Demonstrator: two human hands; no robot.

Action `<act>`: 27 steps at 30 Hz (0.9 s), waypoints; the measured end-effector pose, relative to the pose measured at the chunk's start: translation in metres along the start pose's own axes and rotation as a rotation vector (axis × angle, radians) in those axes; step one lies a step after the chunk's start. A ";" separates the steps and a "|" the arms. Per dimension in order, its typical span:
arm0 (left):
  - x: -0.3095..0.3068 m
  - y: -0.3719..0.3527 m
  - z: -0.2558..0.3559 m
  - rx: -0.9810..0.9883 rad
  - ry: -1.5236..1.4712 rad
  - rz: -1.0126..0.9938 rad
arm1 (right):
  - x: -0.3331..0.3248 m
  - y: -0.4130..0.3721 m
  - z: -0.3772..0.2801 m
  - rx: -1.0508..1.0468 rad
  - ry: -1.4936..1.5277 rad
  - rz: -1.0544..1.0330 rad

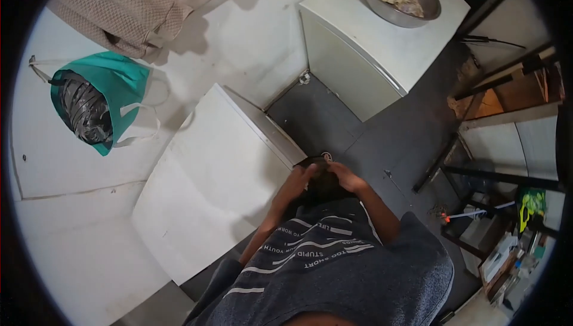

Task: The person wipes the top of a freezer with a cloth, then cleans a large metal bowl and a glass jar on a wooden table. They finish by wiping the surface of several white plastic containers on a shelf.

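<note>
Both hands are close together in front of my waist, at the edge of the dark printed T-shirt (pixel 322 248). My left hand (pixel 294 183) has its fingers bent in and the thumb towards the middle. My right hand (pixel 346 178) mirrors it, its fingers curled inward. Between them is a dark thing (pixel 319 177) that blends into shadow, and its kind is hard to make out. A small pale loop (pixel 326 156) shows just beyond the fingertips. Beside my left hand stands a white cabinet-like unit (pixel 209 189) with a flat top.
Ahead, a white fridge-like unit (pixel 334 57) carries a metal bowl (pixel 433 13) with pale food. A green bag (pixel 128 87) with black plastic inside and a beige knitted garment (pixel 119 4) hang on the left wall. Cluttered racks (pixel 495 177) line the right, beside the dark floor (pixel 382 141).
</note>
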State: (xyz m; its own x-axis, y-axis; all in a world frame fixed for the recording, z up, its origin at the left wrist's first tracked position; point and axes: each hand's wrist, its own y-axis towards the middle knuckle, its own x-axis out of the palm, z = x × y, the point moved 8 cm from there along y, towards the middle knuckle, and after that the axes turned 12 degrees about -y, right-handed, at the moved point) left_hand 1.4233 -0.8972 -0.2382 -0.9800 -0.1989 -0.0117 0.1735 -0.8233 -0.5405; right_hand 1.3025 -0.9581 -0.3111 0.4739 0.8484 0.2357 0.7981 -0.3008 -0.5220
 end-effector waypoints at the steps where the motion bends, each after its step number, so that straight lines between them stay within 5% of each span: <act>1: 0.014 0.006 0.008 0.007 0.008 -0.017 | -0.006 -0.013 0.000 -0.007 0.171 0.058; 4: 0.047 0.014 0.021 0.005 -0.139 -0.044 | -0.028 -0.047 0.010 -0.023 0.509 0.181; 7: 0.068 0.023 0.064 0.435 0.212 -0.088 | -0.050 -0.061 -0.008 -0.158 0.768 0.118; 8: 0.074 0.026 0.069 0.441 0.220 -0.095 | -0.056 -0.062 -0.015 -0.170 0.771 0.121; 11: 0.086 0.029 0.093 0.542 0.443 0.110 | -0.107 -0.064 -0.033 -0.103 0.422 0.428; 15: 0.098 0.087 0.089 0.448 0.493 0.034 | -0.184 -0.067 -0.085 -0.298 -0.068 0.601; 20: 0.142 0.126 0.175 0.323 0.366 0.004 | -0.266 -0.095 -0.143 -0.560 -0.070 0.981; 23: 0.191 0.145 0.242 0.764 0.367 -0.119 | -0.313 -0.119 -0.170 -0.662 -0.060 1.382; 27: 0.238 0.170 0.278 0.909 0.689 -0.114 | -0.377 -0.094 -0.198 -1.000 0.068 1.346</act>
State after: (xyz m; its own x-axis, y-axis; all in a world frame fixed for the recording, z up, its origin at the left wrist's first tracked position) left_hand 1.2467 -1.2322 -0.0985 -0.7914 0.0038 -0.6113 -0.1876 -0.9532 0.2370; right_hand 1.1226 -1.3366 -0.1888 0.9623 -0.2376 0.1320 -0.2681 -0.9099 0.3165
